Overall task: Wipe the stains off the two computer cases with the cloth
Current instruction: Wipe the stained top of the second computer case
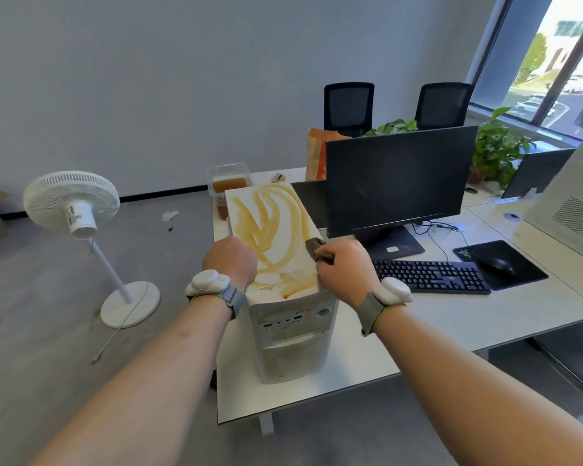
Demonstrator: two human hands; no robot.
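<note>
A white computer case [292, 334] stands upright on the desk's left end. Its top panel is smeared with yellow-brown stains [270, 223]. My right hand [342, 267] grips a dark brown cloth [317, 247] at the top panel's right edge. My left hand [231, 258] sits on the top panel's left edge, fingers hidden over the side. A second white case [572, 210] with a vent grille stands at the far right of the desk.
A black monitor [398, 179], keyboard [431, 275] and mouse [500, 264] on a mat occupy the desk [451, 327] to the right. A clear tub of brown liquid [228, 183] stands behind the stained case. A white standing fan [73, 203] is on the floor to the left.
</note>
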